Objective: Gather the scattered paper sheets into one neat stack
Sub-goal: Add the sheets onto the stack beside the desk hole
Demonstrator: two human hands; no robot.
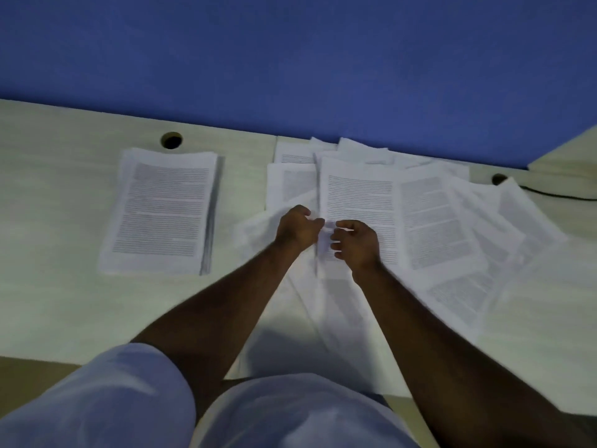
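Two hands meet over the scattered sheets (429, 221): left hand (298, 226) and right hand (357, 244), both with fingers (337, 236) curled. They seem to pinch the near-left edge of the top printed sheet (358, 202) between them, but motion blur hides the actual contact, so the grip reads as probable, not certain. Sheet edge looks lifted slightly at the pinch.

Outward: the loose sheets fan right and toward the back wall, overlapping at odd angles, some running under the forearms to the near bench (48, 221) edge. Well apart to the left sits a squared stack (161, 211), near a cable hole (171, 140). A second hole and a dark cable (555, 194) lie far right, just beside the outermost sheet.

Risks, as judged:
- Pinch catches more than one sheet, or only a corner, so the paper creases or tears on the pull.
- Dragging the top sheet sideways could pull neighbours with it and spread the fan wider.
- Forearms rest over the near sheets; any sweep may push those off the bench edge.
- Dropping a sheet skewed onto the stack spoils its square edges.
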